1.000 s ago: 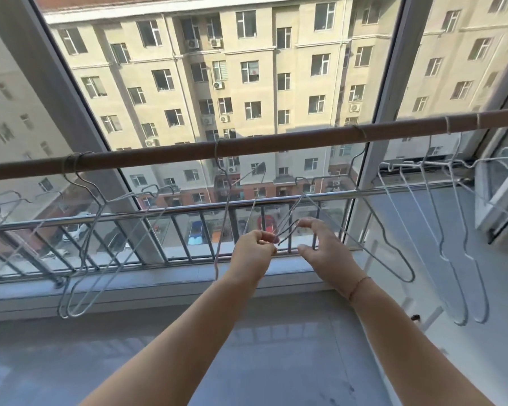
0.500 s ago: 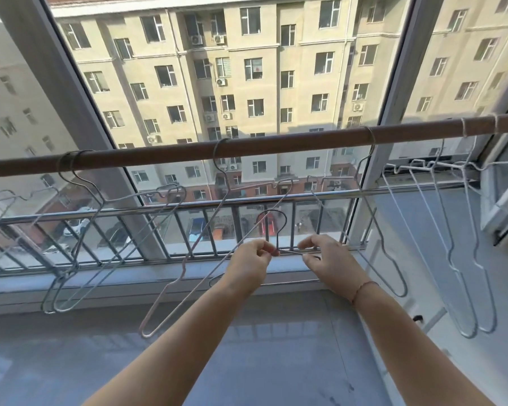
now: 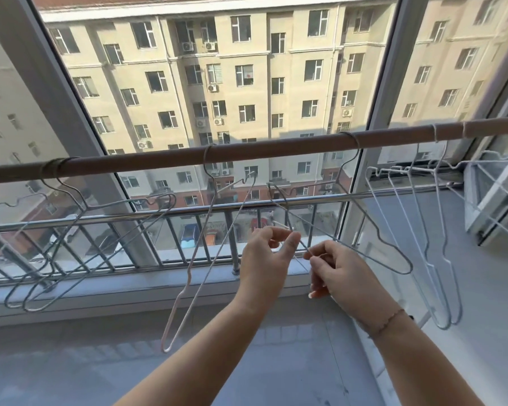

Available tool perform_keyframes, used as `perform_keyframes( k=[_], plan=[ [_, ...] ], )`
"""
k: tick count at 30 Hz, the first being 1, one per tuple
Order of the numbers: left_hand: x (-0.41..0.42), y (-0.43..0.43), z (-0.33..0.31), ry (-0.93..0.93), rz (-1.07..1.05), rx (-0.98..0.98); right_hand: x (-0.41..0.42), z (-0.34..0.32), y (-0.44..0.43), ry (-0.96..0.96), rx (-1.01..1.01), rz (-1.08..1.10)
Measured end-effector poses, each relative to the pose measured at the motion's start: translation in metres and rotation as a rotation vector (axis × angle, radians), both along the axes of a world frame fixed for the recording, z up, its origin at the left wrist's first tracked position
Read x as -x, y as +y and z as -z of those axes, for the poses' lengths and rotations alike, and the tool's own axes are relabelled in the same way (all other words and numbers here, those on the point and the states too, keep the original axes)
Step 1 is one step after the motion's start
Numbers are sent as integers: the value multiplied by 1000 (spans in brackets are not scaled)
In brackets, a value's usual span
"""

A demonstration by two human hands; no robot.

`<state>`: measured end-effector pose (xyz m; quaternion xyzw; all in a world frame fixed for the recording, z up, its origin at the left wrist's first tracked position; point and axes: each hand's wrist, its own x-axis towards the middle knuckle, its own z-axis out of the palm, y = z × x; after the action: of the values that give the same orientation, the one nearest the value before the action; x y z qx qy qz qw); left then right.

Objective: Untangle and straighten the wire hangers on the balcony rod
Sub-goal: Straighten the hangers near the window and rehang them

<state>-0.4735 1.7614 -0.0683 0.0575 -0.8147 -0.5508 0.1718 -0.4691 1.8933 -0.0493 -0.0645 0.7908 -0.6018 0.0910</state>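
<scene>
1. head view: left hand (image 3: 266,260) is raised in front of the railing (image 3: 106,215), thumb and forefinger pressed together on a thin strand of a grey wire hanger (image 3: 364,230).
2. right hand (image 3: 339,272) sits just beside it, to the right and slightly lower, its fingertips pinching the same wire where the strands cross; a thin bracelet (image 3: 386,319) circles that wrist.
3. the held grey wire hanger hooks over the brown rod (image 3: 276,149) right of centre and slants down to the right, its rounded end low beside the right hand.
4. a white hanger (image 3: 206,259) hooks over the rod near the middle and hangs steeply tilted, its long end pointing down and left, apart from both hands.
5. at the left, a cluster of grey hangers (image 3: 79,244) hooks together on the rod and lies skewed, the loops overlapping; how many there are i cannot tell.
6. at the right, several white hangers (image 3: 434,259) hang close together from the rod, long ends down, tops crowded and overlapping.
7. beyond the glass stands a beige apartment block (image 3: 247,83); a grey window ledge (image 3: 100,285) runs under the railing.
</scene>
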Motion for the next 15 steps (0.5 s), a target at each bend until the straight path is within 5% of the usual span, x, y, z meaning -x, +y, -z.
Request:
perform_keyframes(
  k=[7,15],
  plan=[
    [-12,1,-42,76,39,-271,-16,-34,-15,54,285,-74],
    [-4,-30,-74,55,-21,-318,-4,-56,-54,117,284,-142]
  ],
)
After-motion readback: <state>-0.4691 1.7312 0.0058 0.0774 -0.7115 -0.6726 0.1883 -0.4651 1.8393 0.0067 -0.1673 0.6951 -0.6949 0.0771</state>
